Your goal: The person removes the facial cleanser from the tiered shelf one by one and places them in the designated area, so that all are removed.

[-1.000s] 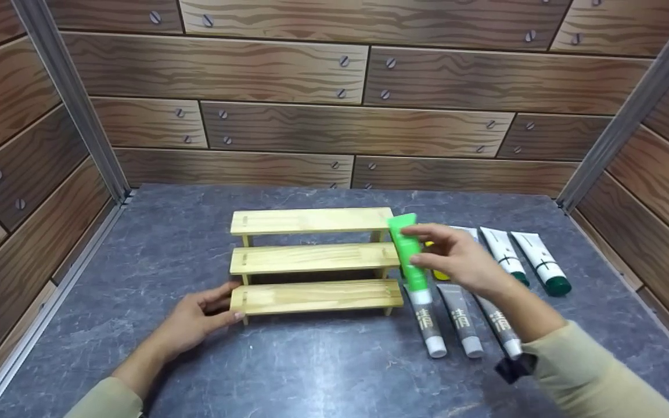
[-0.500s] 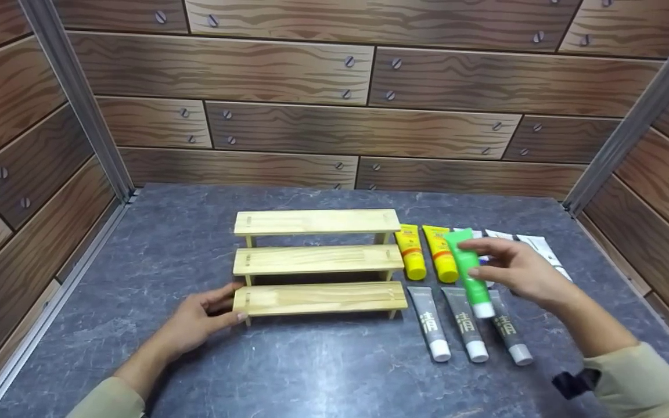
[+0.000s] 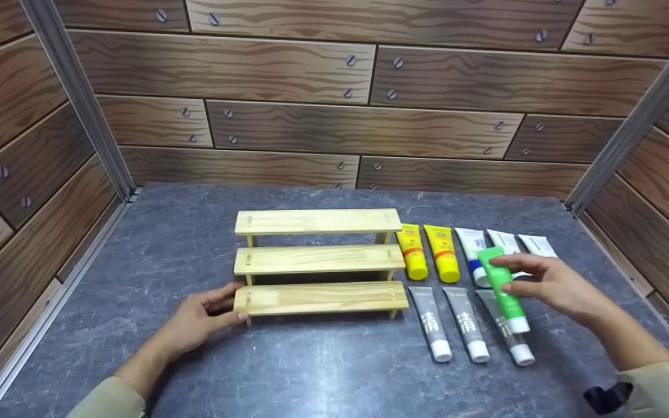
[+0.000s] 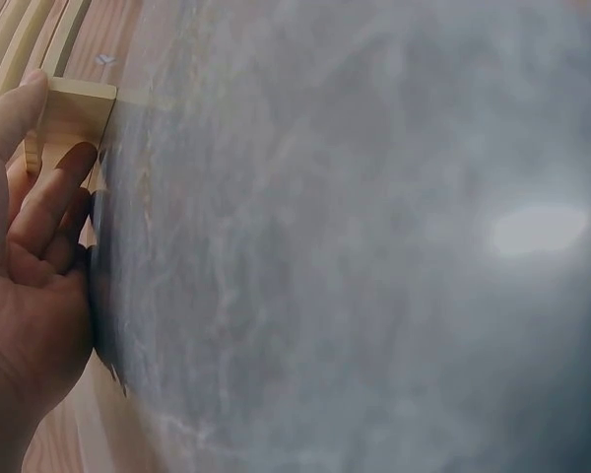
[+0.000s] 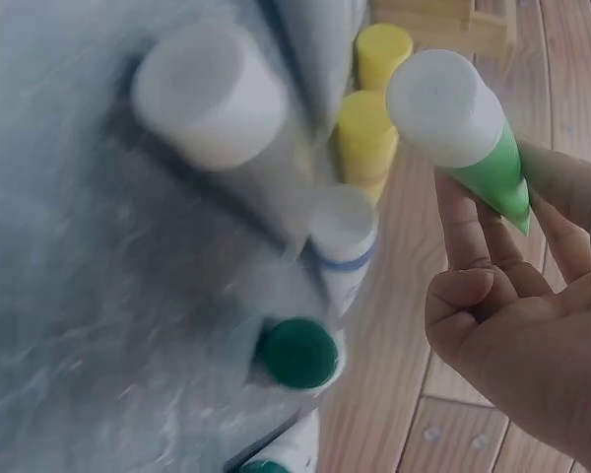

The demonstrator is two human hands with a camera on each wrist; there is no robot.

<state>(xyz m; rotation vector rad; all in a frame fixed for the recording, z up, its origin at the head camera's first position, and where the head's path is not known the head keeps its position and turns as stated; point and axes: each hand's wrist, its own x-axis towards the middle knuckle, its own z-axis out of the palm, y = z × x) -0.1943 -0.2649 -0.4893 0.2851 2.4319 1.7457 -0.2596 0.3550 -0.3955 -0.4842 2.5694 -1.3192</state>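
A green squeeze tube with a white cap is pinched between the thumb and fingers of my right hand. It is held over the rightmost grey tube, partly covering it; in the right wrist view its white cap points toward the camera. My left hand holds the left end of the lowest step of a three-tier wooden stand, thumb at the front and fingers behind. The left wrist view has the thumb on the edge of the wood with the other fingers bent beneath.
Two more grey tubes lie right of the stand. Behind them are two yellow tubes, a white tube with a blue band and two white tubes, partly hidden by my right hand. Wood-patterned walls enclose the table.
My right hand has carried the green tube rightward and toward me, away from the stand, uncovering the yellow tubes. My left hand has stayed at the stand's lower left end.
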